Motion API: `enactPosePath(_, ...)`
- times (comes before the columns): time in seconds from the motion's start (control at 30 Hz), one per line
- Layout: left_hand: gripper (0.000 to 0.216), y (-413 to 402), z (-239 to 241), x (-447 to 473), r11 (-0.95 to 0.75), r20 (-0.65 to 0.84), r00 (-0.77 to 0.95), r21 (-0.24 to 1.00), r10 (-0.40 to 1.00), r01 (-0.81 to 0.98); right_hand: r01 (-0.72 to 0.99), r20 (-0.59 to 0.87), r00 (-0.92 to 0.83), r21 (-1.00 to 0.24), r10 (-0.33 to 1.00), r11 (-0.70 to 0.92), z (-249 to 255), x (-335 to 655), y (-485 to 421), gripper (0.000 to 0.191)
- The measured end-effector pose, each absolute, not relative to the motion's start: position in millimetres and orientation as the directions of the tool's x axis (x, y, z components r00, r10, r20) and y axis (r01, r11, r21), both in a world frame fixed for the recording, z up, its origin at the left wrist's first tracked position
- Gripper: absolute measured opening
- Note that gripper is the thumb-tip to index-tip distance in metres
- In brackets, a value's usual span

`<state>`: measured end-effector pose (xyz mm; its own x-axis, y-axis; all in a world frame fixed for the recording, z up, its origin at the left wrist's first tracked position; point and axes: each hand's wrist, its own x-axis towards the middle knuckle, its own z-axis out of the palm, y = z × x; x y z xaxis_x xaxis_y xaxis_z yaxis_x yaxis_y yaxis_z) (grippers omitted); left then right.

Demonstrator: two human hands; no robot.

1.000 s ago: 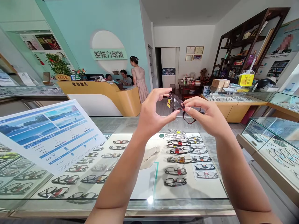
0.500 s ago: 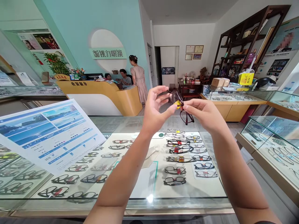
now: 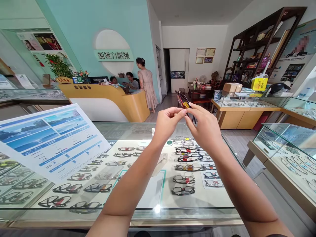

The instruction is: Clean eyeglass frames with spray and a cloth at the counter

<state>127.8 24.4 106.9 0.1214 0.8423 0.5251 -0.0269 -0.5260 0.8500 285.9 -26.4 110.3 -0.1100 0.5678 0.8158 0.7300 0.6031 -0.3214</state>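
Observation:
Both my hands are raised above a glass display counter [image 3: 197,210]. Between them I hold a pair of dark-framed glasses [image 3: 183,100] with a small yellow tag, turned edge-on and tilted upright. My left hand [image 3: 168,123] pinches the frame from the left with thumb and fingers closed. My right hand [image 3: 204,126] grips it from the right, fingers curled over it. Under the glass lie several rows of glasses frames [image 3: 184,179] on white trays.
A printed leaflet [image 3: 49,138] stands on the counter at left. Behind are a yellow reception desk [image 3: 118,102] with seated people and a standing person [image 3: 146,84]. More glass cases [image 3: 283,148] stand at right, with a dark shelf unit [image 3: 256,49] behind them.
My hands have come closer together and shifted slightly left. The glasses have turned from nearly face-on to edge-on and stand more upright.

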Motion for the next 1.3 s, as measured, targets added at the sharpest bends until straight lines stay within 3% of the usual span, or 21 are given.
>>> enactPosePath(0.1, 0.033, 32.6, 102.7, 126.9, -0.545, 0.541, 0.09, 0.838, 0.836, 0.03, 0.684, 0.767, -0.115, -0.4, 0.631, 0.61, 116.2, 296.4, -27.8, 0.018)
enactPosePath(0.17, 0.032, 39.9, 98.0, 127.0, -0.571, 0.562, 0.104, 0.81, 0.821, 0.133, 0.585, 0.696, -0.055, -0.559, 0.716, 0.588, 113.0, 312.4, -20.7, 0.018)
enactPosePath(0.23, 0.028, 48.2, 91.1, 128.2, -0.602, 0.586, 0.154, 0.734, 0.796, 0.314, 0.387, 0.559, 0.031, -0.771, 0.828, 0.506, 97.9, 334.3, -9.9, 0.03)
enactPosePath(0.3, 0.024, 56.7, 81.5, 131.0, -0.604, 0.583, 0.234, 0.592, 0.778, 0.533, 0.067, 0.345, 0.025, -0.937, 0.938, 0.343, 71.7, 358.5, -1.8, 0.04)
enactPosePath(0.4, 0.025, 71.9, 62.3, 138.2, -0.556, 0.507, 0.346, 0.352, 0.789, 0.753, -0.4, 0.112, -0.118, -0.915, 0.987, 0.056, 26.4, 388.1, -3.1, 0.041)
enactPosePath(0.47, 0.028, 86.0, 47.6, 145.1, -0.51, 0.427, 0.383, 0.236, 0.819, 0.827, -0.515, 0.107, -0.156, -0.857, 0.982, 0.011, 3.1, 398.3, -9.6, 0.032)
enactPosePath(0.53, 0.031, 104.5, 33.3, 153.6, -0.446, 0.317, 0.386, 0.14, 0.866, 0.884, -0.612, 0.131, -0.219, -0.79, 0.967, -0.032, -11.3, 401.0, -14.4, 0.043)
enactPosePath(0.63, 0.027, 135.6, 15.3, 168.3, -0.399, 0.195, 0.377, 0.09, 0.906, 0.912, -0.667, 0.144, -0.328, -0.735, 0.934, -0.121, -20.6, 398.7, -13.5, 0.055)
enactPosePath(0.8, 0.021, 167.5, -5.3, 188.5, -0.367, 0.044, 0.365, 0.046, 0.93, 0.929, -0.651, 0.132, -0.403, -0.736, 0.906, -0.183, -25.0, 400.8, -7.5, 0.049)
enactPosePath(0.93, 0.036, 169.0, -12.2, 193.7, -0.34, -0.012, 0.34, 0.046, 0.94, 0.939, -0.64, 0.134, -0.44, -0.741, 0.888, -0.205, -25.6, 404.2, -10.0, 0.048)
enactPosePath(1.13, 0.029, 146.3, -5.9, 190.3, -0.363, 0.121, 0.348, 0.143, 0.93, 0.921, -0.628, 0.134, -0.429, -0.755, 0.893, -0.189, -26.4, 402.3, -11.2, 0.048)
enactPosePath(1.3, 0.032, 84.8, -4.5, 185.0, -0.519, 0.333, 0.425, 0.278, 0.842, 0.808, -0.616, 0.115, -0.331, -0.778, 0.936, -0.122, -31.1, 398.8, -5.0, 0.047)
